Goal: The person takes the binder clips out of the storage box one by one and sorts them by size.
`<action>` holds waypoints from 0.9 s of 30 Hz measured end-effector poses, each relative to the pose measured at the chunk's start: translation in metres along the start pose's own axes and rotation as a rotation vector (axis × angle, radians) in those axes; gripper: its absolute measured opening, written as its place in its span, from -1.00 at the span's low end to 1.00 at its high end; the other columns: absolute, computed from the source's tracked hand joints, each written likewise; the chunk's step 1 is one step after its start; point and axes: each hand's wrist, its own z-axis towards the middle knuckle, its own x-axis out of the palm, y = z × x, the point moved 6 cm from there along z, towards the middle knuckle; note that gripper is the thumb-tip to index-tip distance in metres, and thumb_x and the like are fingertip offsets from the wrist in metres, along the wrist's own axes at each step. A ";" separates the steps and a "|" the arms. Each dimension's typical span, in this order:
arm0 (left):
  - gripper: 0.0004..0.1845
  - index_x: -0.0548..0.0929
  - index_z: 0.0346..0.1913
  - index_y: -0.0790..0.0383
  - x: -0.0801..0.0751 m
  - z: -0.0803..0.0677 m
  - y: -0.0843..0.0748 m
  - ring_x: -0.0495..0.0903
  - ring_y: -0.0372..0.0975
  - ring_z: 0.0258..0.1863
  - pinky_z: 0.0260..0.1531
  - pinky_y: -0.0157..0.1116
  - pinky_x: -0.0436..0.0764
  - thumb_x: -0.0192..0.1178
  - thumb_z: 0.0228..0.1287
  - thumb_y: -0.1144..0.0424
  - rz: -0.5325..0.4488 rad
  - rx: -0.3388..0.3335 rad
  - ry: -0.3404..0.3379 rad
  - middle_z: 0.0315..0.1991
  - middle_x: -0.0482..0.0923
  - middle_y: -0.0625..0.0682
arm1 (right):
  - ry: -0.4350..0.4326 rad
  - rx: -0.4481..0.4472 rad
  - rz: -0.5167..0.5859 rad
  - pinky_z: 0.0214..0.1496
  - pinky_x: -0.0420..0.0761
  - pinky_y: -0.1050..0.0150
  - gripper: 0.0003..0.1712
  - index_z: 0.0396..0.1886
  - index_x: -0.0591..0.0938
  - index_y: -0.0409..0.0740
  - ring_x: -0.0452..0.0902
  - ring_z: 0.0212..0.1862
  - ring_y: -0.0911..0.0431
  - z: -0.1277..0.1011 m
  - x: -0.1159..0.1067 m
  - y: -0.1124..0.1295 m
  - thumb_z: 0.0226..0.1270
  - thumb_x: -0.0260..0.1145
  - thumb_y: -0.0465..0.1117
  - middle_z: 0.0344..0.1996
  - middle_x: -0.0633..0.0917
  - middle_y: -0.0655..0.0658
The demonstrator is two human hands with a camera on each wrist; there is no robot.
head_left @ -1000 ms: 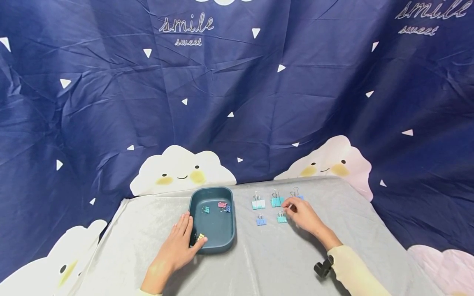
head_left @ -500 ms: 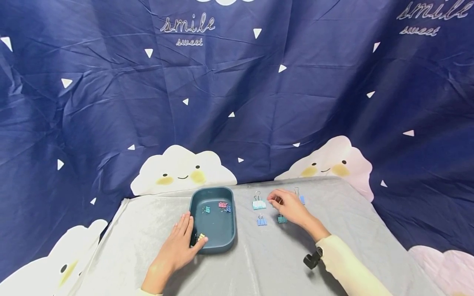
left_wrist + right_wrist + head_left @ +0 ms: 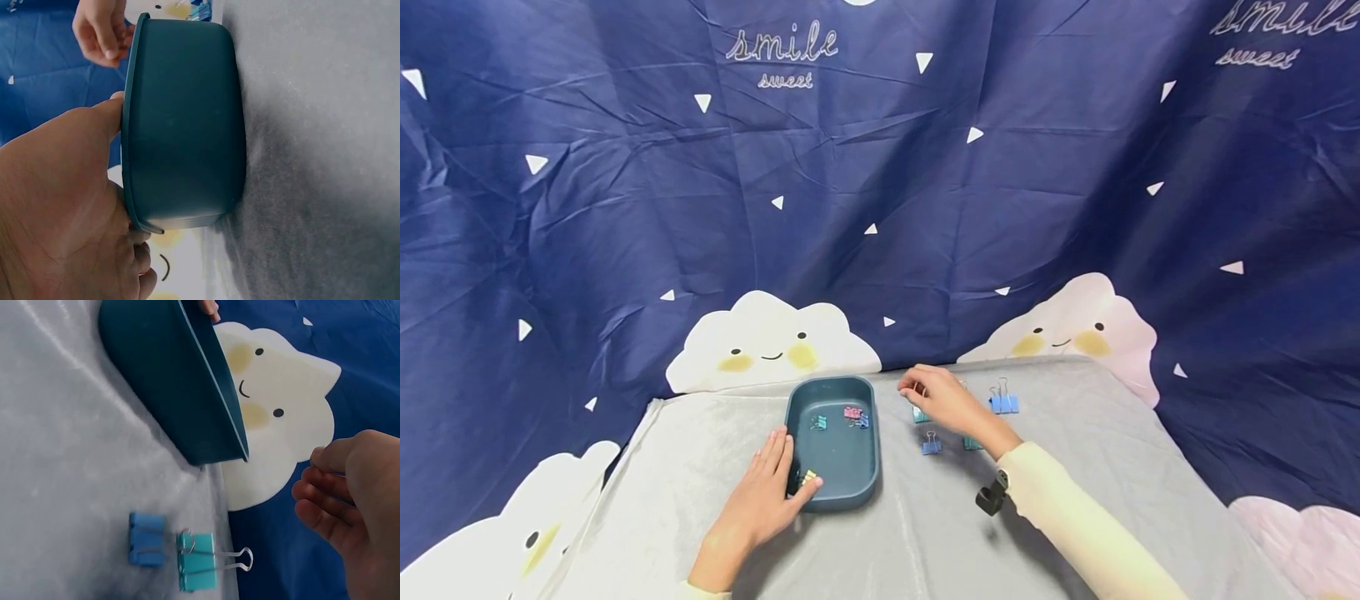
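Observation:
A dark teal tray stands on the grey cloth. It holds a teal clip, a pink clip and a yellow clip. My left hand grips the tray's near left corner, thumb hooked over the rim beside the yellow clip. The left wrist view shows the palm against the tray wall. My right hand hovers just right of the tray, fingers loosely curled, and no clip shows in it. Under it lie a teal clip and a blue clip.
More binder clips lie on the cloth to the right of the tray: a blue one farthest right and a teal one half hidden by my forearm. A navy cloud-print curtain hangs behind the table. The cloth's edges fall away at left and right.
My right hand has moved left from the far-right blue clip, across the row of clips, to just beside the tray. The left hand and the tray have stayed in place.

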 end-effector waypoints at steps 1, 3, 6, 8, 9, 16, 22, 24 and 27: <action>0.04 0.16 0.66 0.46 0.000 0.000 0.000 -0.03 0.15 0.74 0.70 0.17 0.09 0.08 0.53 -0.36 0.001 0.000 0.000 0.73 -0.02 0.30 | 0.009 -0.016 -0.005 -0.16 0.68 0.30 -0.93 -0.13 0.79 -0.09 0.62 -0.26 0.25 0.004 0.003 0.003 0.52 0.40 -0.23 -0.30 0.73 0.08; 0.04 0.16 0.65 0.46 0.000 -0.001 0.000 -0.02 0.15 0.74 0.70 0.17 0.09 0.08 0.53 -0.36 0.002 0.000 0.002 0.73 -0.02 0.31 | 0.030 -0.038 -0.026 -0.15 0.68 0.29 -0.93 -0.13 0.79 -0.09 0.63 -0.25 0.23 0.011 0.008 0.009 0.52 0.41 -0.23 -0.30 0.74 0.07; 0.04 0.15 0.66 0.46 0.001 -0.001 0.000 -0.03 0.15 0.74 0.70 0.16 0.09 0.07 0.53 -0.36 0.004 -0.001 0.010 0.73 -0.03 0.31 | 0.074 -0.066 -0.042 -0.13 0.69 0.29 -0.91 -0.13 0.79 -0.11 0.64 -0.23 0.22 0.021 0.016 0.017 0.52 0.40 -0.23 -0.28 0.75 0.05; 0.04 0.15 0.66 0.46 0.001 -0.001 0.001 -0.03 0.15 0.74 0.70 0.16 0.09 0.08 0.53 -0.35 -0.002 -0.002 0.012 0.73 -0.03 0.30 | 0.104 -0.075 -0.054 -0.10 0.70 0.29 -0.91 -0.13 0.79 -0.09 0.65 -0.21 0.22 0.028 0.022 0.022 0.54 0.39 -0.21 -0.27 0.76 0.05; 0.04 0.14 0.66 0.46 0.001 -0.001 0.001 -0.03 0.15 0.74 0.70 0.16 0.08 0.09 0.53 -0.34 -0.007 -0.003 0.011 0.73 -0.03 0.30 | 0.118 -0.078 -0.058 -0.09 0.70 0.29 -0.91 -0.14 0.79 -0.08 0.66 -0.21 0.22 0.031 0.024 0.025 0.54 0.38 -0.20 -0.26 0.76 0.05; 0.02 0.14 0.66 0.46 0.000 0.001 0.001 -0.04 0.15 0.74 0.70 0.18 0.09 0.09 0.54 -0.32 -0.007 -0.006 0.011 0.74 -0.04 0.30 | 0.183 -0.095 -0.050 -0.04 0.71 0.22 -0.93 -0.18 0.79 -0.06 0.68 -0.18 0.21 0.050 0.040 0.041 0.52 0.39 -0.23 -0.26 0.80 0.04; 0.02 0.15 0.66 0.47 0.000 0.001 0.002 -0.04 0.14 0.74 0.70 0.17 0.09 0.09 0.55 -0.32 -0.004 -0.005 0.012 0.73 -0.04 0.30 | 0.219 -0.071 -0.042 -0.01 0.70 0.23 -0.91 -0.17 0.79 -0.05 0.65 -0.19 0.23 0.058 0.053 0.048 0.54 0.37 -0.21 -0.26 0.79 0.05; 0.02 0.15 0.65 0.47 0.000 0.002 0.002 -0.04 0.14 0.74 0.70 0.17 0.09 0.09 0.54 -0.32 -0.007 -0.003 0.006 0.73 -0.03 0.31 | 0.233 -0.063 -0.048 0.02 0.70 0.22 -0.90 -0.17 0.79 -0.05 0.65 -0.17 0.22 0.062 0.058 0.049 0.55 0.37 -0.21 -0.25 0.79 0.05; 0.04 0.14 0.66 0.47 0.000 0.002 0.003 -0.04 0.14 0.74 0.70 0.16 0.09 0.07 0.54 -0.35 -0.004 -0.001 0.009 0.73 -0.04 0.30 | 0.252 -0.069 -0.055 0.05 0.71 0.19 -0.90 -0.15 0.79 -0.09 0.67 -0.14 0.18 0.066 0.065 0.050 0.53 0.35 -0.25 -0.23 0.80 0.01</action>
